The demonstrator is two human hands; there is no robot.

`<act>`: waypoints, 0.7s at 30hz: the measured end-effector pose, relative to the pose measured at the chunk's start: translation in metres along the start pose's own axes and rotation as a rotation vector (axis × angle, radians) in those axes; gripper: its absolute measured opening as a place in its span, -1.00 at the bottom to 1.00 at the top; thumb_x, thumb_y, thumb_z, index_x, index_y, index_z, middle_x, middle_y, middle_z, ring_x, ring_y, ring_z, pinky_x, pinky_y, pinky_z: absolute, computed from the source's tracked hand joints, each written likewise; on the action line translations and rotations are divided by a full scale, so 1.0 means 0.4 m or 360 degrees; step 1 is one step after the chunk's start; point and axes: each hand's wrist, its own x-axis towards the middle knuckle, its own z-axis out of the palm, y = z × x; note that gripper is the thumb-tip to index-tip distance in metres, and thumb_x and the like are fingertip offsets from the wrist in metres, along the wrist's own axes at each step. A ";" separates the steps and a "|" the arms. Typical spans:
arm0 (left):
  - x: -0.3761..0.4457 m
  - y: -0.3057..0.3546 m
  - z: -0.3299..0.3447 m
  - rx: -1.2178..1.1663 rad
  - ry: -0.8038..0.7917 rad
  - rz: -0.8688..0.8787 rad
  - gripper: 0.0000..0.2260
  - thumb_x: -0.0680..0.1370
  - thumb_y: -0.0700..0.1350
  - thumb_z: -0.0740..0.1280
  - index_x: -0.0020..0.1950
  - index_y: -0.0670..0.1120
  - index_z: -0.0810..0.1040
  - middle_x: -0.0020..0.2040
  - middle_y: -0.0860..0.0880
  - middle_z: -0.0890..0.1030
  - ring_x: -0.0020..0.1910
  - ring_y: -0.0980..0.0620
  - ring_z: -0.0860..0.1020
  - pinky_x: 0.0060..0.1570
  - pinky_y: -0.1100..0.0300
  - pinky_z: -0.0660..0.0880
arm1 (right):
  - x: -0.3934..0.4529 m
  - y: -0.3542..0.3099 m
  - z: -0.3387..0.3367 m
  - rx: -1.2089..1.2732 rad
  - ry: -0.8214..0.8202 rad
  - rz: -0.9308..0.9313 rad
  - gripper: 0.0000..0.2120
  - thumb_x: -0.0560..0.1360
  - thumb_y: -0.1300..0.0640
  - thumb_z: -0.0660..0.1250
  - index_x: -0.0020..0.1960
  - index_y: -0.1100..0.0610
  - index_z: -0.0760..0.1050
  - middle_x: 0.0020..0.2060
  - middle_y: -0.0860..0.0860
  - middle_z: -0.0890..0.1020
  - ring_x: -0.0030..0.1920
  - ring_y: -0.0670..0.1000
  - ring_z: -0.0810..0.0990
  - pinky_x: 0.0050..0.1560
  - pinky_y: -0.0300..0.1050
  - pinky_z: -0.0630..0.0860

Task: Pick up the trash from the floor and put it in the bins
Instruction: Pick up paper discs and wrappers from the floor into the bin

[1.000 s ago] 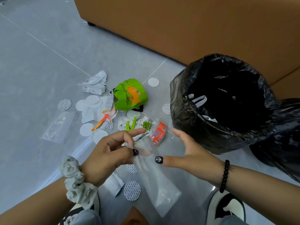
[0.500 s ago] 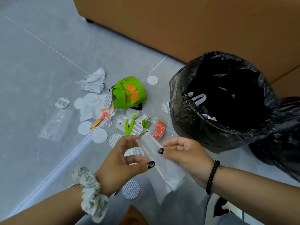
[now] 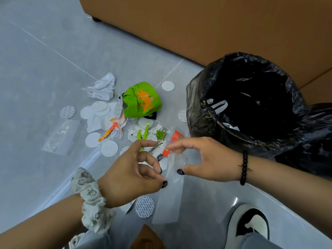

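Note:
Litter lies scattered on the grey floor: a green cartoon bag (image 3: 142,101), crumpled white paper (image 3: 102,87), a red wrapper (image 3: 177,137), several white discs (image 3: 109,148), and green strips (image 3: 144,132). A clear plastic bag (image 3: 168,203) hangs in front of me. My left hand (image 3: 133,173) pinches its upper edge between thumb and curled fingers. My right hand (image 3: 206,159) is spread in a C shape beside it, thumb tip touching the plastic. The black-lined bin (image 3: 197,105) stands open just right of my hands.
A second black bag (image 3: 319,141) sits at the far right. Brown furniture (image 3: 197,24) runs along the back. Another clear bag (image 3: 61,135) lies flat on the left floor. My shoe (image 3: 251,225) is at the lower right, and a patterned disc (image 3: 144,206) lies below my hands.
My right hand has loosened from a pinch on the clear bag and spread its fingers. My left hand keeps its pinch. Both hands stay in front of the bin.

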 end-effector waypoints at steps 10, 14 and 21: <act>-0.008 -0.017 -0.033 0.0156 -0.0056 0.0083 -0.62 0.29 -0.02 0.54 0.03 -0.13 0.58 -0.07 -0.19 0.66 -0.03 -0.25 0.62 0.02 -0.09 0.57 | -0.040 0.017 0.003 0.1361 0.0329 0.0523 -0.91 0.43 0.32 0.41 -0.10 0.19 0.55 -0.23 0.09 0.66 -0.25 0.03 0.61 -0.27 -0.08 0.58; -0.013 -0.012 -0.020 -0.0286 -0.0057 -0.0048 -0.73 0.40 -0.27 0.35 0.06 -0.33 0.48 -0.17 -0.31 0.66 -0.22 -0.21 0.67 -0.26 0.06 0.62 | -0.056 0.007 0.012 0.1590 0.0295 0.0644 -0.84 0.48 0.29 0.33 0.06 0.26 0.48 -0.26 0.07 0.67 -0.29 0.05 0.68 -0.26 -0.02 0.63; -0.011 -0.002 -0.031 -0.0430 0.0214 -0.0024 -0.72 0.43 -0.06 0.33 0.05 -0.20 0.57 -0.32 -0.27 0.64 -0.39 -0.16 0.65 -0.45 0.09 0.58 | -0.069 -0.002 0.013 0.1603 0.0266 0.0535 -0.84 0.50 0.28 0.27 0.06 0.17 0.53 -0.36 0.11 0.62 -0.35 0.13 0.67 -0.37 -0.07 0.61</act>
